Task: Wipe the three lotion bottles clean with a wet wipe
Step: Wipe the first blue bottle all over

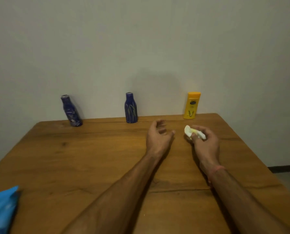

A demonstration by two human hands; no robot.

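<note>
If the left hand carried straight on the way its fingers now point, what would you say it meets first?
Probably the middle blue bottle at the table's far edge. The left hand is empty, its fingers aimed up and slightly left; depth is unclear, so it might pass just right of the bottle.

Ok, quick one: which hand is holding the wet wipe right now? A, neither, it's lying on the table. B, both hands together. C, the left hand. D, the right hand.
D: the right hand has its fingers curled round the crumpled white wet wipe, while the left hand hovers beside it, holding nothing.
</note>
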